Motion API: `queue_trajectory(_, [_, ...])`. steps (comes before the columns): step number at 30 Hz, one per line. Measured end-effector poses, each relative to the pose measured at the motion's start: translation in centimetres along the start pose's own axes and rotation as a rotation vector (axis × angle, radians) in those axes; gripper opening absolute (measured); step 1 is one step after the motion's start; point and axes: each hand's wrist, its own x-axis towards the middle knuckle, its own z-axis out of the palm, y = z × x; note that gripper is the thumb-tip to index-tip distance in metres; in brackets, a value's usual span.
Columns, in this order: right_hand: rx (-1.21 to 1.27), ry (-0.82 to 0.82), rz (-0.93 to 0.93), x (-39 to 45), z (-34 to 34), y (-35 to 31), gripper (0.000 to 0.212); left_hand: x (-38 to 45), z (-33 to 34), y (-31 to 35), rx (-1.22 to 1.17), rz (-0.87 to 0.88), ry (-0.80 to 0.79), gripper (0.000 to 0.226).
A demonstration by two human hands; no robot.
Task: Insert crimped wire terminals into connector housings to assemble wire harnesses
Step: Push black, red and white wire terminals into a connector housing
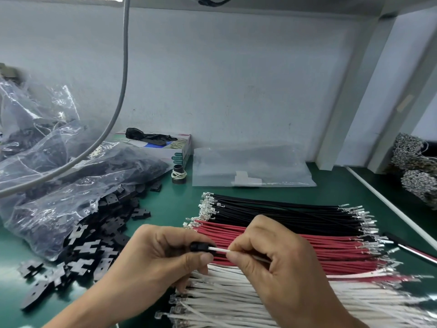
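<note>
In the head view, the left hand (163, 254) pinches a small black connector housing (198, 247) between thumb and forefinger, fingers closed narrowly around it. The right hand (269, 259) grips a white wire (218, 250) between thumb and forefinger just behind its tip, and the wire runs straight into the back of the housing. Both hands hover above the sorted stock on the green bench (165, 200): black wires (283, 214) farthest, red wires (307, 247) in the middle, white wires (236, 301) nearest, all with crimped metal ends. Loose black housings (94, 245) spill from a clear plastic bag (59, 185) to the left.

The step in hand looks like seating the white wire's terminal in its cavity. The terminal itself is hidden by the housing and fingers, so it may be partly or fully in; I cannot tell which. To do it well, the wire should stay in line with the cavity, the push should come from close behind the crimp so the wire does not buckle, and the left hand should brace the housing squarely. A light tug back afterwards would confirm the latch has caught. Forcing a skewed terminal risks bending it.
</note>
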Motion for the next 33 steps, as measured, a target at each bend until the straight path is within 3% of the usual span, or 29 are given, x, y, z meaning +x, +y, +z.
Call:
queue_trajectory(13, [-0.158, 0.09, -0.181, 0.1, 0.7, 0.4, 0.022, 0.0, -0.1, 0.0, 0.085, 0.048, -0.024, 0.034])
queue_trajectory(18, [-0.266, 0.123, -0.238, 1.4, -0.3, 0.0, 0.023, 0.5, -0.5, 0.3, -0.02, 0.138, 0.053, 0.03])
queue_trajectory(21, [-0.366, 0.041, -0.119, 1.7, -1.8, 0.0, 0.022, 0.7, -0.8, 0.1, -0.001, 0.203, 0.17, 0.023])
queue_trajectory(24, [-0.279, 0.019, 0.015, 1.4, -3.3, 0.3, 0.021, 0.9, -1.8, -0.2, 0.064, 0.24, 0.288, 0.022])
queue_trajectory(27, [-0.262, 0.164, -0.018, 2.4, -5.7, -0.9, 0.018, 1.1, -3.4, -0.8, 0.288, 0.297, 0.375, 0.035])
queue_trajectory(29, [-0.264, 0.271, -0.085, 3.1, -8.4, -1.8, 0.015, 1.4, -4.7, -1.8, 0.629, 0.313, 0.426, 0.043])
queue_trajectory(31, [-0.395, 0.355, -0.123, 3.4, -11.9, -1.5, 0.015, 2.0, -6.0, -3.1, 1.003, 0.35, 0.43, 0.049])
queue_trajectory(33, [-0.553, 0.413, -0.011, 2.8, -15.7, 0.4, 0.02, 2.8, -7.3, -4.7, 1.215, 0.397, 0.415, 0.052])
